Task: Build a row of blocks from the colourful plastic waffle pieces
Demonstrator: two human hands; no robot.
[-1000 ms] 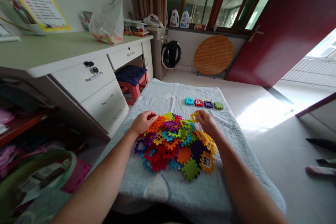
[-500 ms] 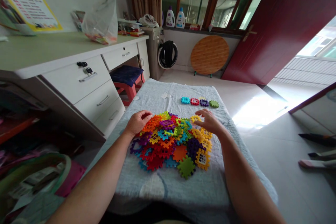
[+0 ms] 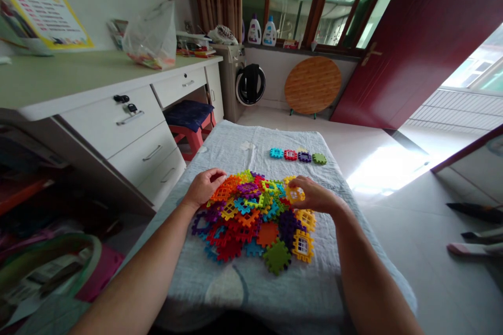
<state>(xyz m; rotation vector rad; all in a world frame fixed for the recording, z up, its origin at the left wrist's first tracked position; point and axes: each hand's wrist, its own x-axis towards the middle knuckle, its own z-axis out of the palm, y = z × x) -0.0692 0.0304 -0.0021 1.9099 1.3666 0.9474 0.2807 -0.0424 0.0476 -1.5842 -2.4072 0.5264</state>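
A heap of colourful plastic interlocking blocks (image 3: 247,218), with toothed edges, lies on the cloth-covered table. At its right side, my right hand (image 3: 314,193) is closed on a yellow window block (image 3: 294,194), tilted above the other pieces. My left hand (image 3: 205,186) rests against the heap's left edge beside orange blocks (image 3: 225,189). Its fingers are curled in towards the thumb, and whether anything is between them is hidden. Farther back, a row holds a light blue block (image 3: 276,153), a red one (image 3: 290,154), a purple one (image 3: 304,156) and a green one (image 3: 319,158).
Pale blue cloth (image 3: 236,288) covers the table. To the left stand a white desk (image 3: 129,136) with a plastic bag (image 3: 153,36) on it, and a stool (image 3: 190,115). A washing machine (image 3: 231,78), a round wooden board (image 3: 313,85) and a red door (image 3: 396,52) are behind.
My right hand has come slightly nearer and closed on a yellow window block, which is now tilted up. My left hand stays at the heap's left edge. The view has shifted slightly.
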